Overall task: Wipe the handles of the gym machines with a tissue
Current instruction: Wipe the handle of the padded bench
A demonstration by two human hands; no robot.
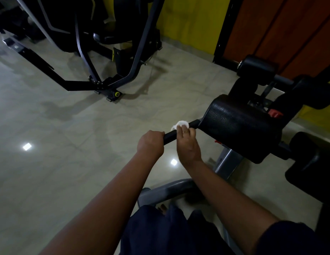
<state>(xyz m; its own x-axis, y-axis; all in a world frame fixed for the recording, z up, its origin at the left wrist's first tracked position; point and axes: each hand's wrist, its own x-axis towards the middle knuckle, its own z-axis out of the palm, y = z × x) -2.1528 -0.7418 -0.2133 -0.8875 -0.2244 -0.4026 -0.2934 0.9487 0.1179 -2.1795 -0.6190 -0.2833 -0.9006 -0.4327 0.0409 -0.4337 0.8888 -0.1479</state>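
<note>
View from a head-worn camera looking down at a person's two bare forearms reaching forward in a dim gym. Both hands meet on a short black handle (170,136), a round bar whose long axis runs on a slant from lower left to upper right. Its upper right end disappears behind a thick black textured pad (239,126) on the machine. The left hand (151,143) is clenched around the free lower left end of the handle, knuckles up. Just beside it, the right hand (188,146) lies over the middle of the bar with its fingers curled, holding a crumpled white tissue (181,124) against the handle's far side. The tissue bulges out past the fingertips. Behind the pad are a small red knob (274,113) and black foam rollers (256,68). A curved grey frame tube (169,188) passes under the forearms, above the person's dark shorts (160,230). The glossy pale tiled floor (68,144) carries two bright light reflections. Well apart, at the upper left, stands another black machine frame (97,52) in front of a yellow wall (193,21), with a reddish-brown wooden door (289,24) at the upper right.
</note>
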